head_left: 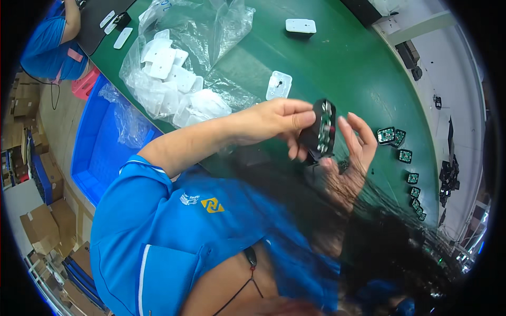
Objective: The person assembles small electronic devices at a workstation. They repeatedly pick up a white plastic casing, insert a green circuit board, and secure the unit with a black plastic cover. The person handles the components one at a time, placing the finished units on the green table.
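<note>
My left hand (279, 121) reaches in from the left and pinches a small black module (319, 129) by its upper edge. The module is held on edge above the green table (348, 68), showing a green circuit board on its face. My right hand (356, 150) is just right of it with its fingers spread and upright. Its thumb lies under the module's lower end; I cannot tell whether it touches. Dark hair hides part of my right wrist.
A clear plastic bag of white plastic covers (179, 79) lies at the table's left. A single white plate (278, 85) and a white cover (300, 25) sit beyond. Several small green boards (392, 136) line the right edge. Below left are a blue crate (95, 152), another person (52, 42) and cardboard boxes (42, 226).
</note>
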{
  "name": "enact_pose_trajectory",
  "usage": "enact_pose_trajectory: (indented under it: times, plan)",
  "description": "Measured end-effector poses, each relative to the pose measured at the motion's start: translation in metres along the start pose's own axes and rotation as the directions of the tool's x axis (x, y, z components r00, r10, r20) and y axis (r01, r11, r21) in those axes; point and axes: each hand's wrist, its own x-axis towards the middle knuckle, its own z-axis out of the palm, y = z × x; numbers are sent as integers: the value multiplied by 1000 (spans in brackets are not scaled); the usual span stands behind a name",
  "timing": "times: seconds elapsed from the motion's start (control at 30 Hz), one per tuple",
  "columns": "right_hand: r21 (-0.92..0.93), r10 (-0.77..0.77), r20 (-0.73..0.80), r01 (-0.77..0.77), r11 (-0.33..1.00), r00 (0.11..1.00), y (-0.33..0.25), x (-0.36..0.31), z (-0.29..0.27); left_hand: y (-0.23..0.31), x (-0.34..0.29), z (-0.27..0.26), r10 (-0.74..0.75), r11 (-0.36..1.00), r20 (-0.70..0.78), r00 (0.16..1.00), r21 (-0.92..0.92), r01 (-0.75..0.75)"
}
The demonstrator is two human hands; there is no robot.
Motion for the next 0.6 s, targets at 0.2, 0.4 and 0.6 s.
enact_pose_trajectory:
  times: [0.2, 0.4, 0.6]
  plan:
    - [220, -57, 128, 27, 975, 990, -3, -9, -18, -9, -16, 5, -160, 983, 259, 953, -52, 179]
    - [335, 69, -204, 4, 942, 977, -11, -36, 5, -22, -19, 20, 408, 717, 82, 909, 588, -375]
    - [578, 309, -462, 18, 816, 832, -26, -41, 36, -30, -18, 33, 620, 380, 197, 760, 772, -510]
